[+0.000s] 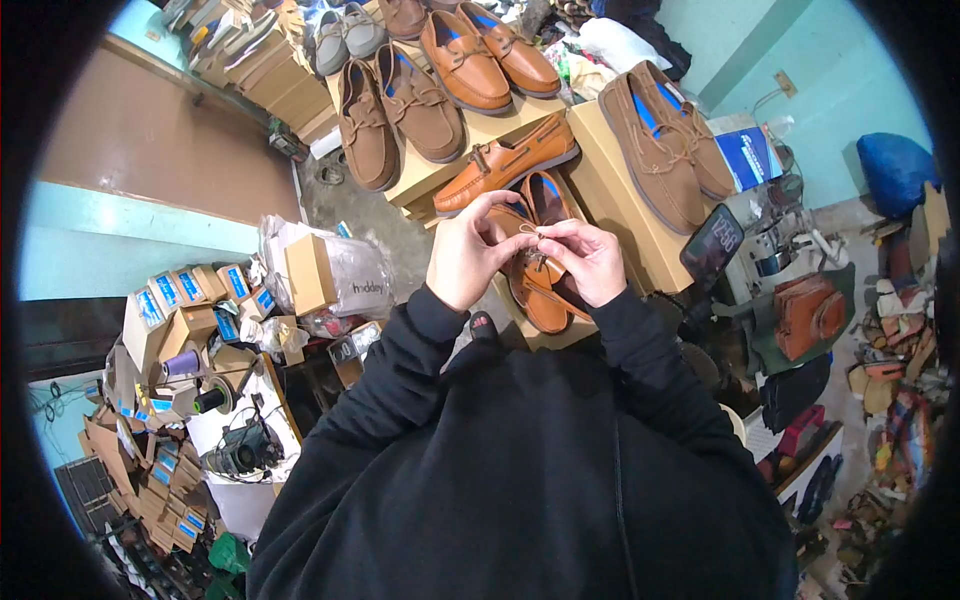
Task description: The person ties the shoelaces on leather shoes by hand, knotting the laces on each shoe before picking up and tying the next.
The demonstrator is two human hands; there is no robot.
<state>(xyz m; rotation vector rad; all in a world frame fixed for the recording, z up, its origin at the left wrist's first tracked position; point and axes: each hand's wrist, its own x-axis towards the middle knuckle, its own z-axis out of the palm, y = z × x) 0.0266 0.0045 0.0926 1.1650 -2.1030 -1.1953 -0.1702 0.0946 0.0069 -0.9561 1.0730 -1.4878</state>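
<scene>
Both my hands meet over a pair of tan leather boat shoes (540, 302) with blue insoles. My left hand (472, 252) pinches a thin shoelace (530, 229) between thumb and forefinger. From the other side my right hand (588, 258) is closed on the same lace, its thumb and forefinger pressed together. The lace forms a small loop between the fingertips. Just beyond my hands another tan boat shoe (510, 160) lies on its side. My hands partly cover the shoes below them.
Brown boat shoes (400, 115) and tan ones (490, 60) stand on cardboard boxes ahead. A further brown pair (665, 150) sits on a box (630, 220) at the right, near a phone showing a clock (712, 243). Small boxes (180, 290) and thread spools (182, 364) crowd the left.
</scene>
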